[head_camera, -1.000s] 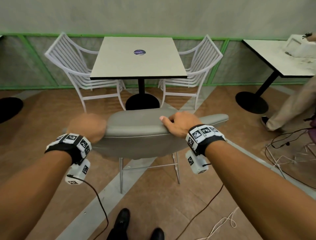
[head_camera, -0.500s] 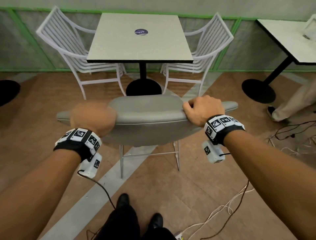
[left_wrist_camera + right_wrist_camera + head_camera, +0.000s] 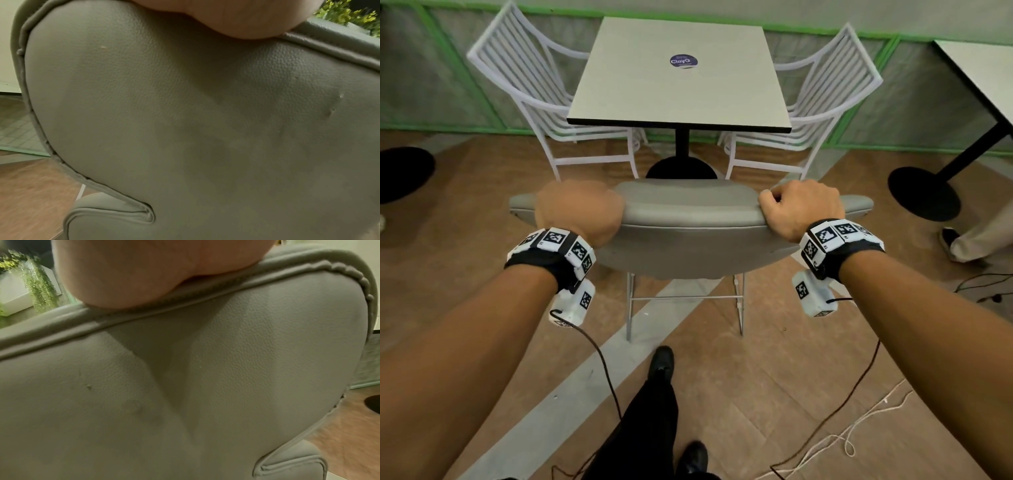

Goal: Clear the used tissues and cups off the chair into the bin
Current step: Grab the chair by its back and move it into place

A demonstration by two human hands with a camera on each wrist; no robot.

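Left grip and right grip both clench the chair backrest's top edge; its seat is hidden, contents apparently unseeable.

A square pale-topped pedestal table with a round purple sticker stands between two white slatted metal armchairs. Loose cables trail across the brown wood-patterned floor. Blurred hanging greenery, perhaps a planter, shows behind.
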